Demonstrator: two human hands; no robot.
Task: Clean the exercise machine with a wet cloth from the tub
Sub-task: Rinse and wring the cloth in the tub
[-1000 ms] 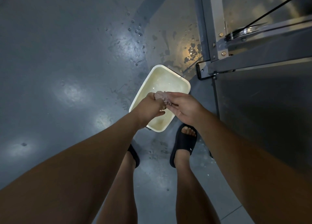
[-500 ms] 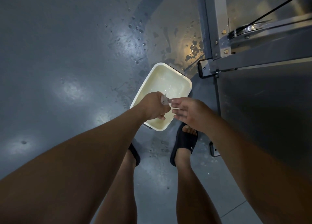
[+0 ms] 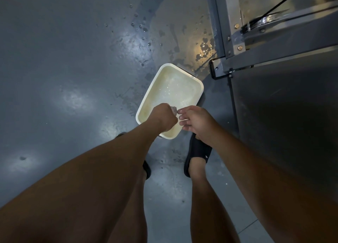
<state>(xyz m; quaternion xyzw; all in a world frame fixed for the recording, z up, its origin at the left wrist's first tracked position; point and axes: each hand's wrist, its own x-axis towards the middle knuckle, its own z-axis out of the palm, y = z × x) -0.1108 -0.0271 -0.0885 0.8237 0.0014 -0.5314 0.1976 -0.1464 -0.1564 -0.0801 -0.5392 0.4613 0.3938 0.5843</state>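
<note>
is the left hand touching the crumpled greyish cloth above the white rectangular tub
Touching. The head view shows the left hand curled round the crumpled greyish cloth, only a wad poking from the fist.

Cream rectangular tub (image 3: 164,81) holds water; wadded greyish cloth (image 3: 174,108) pokes from the left hand (image 3: 163,117) above the tub's near end; grey steel exercise machine (image 3: 274,56) stands just right of it

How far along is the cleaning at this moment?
Done: the cloth is out of the tub, bunched in the left hand above it. In hand: likely wringing, with the right hand open beside it. Left: wiping the exercise machine, which neither hand touches yet.
</note>
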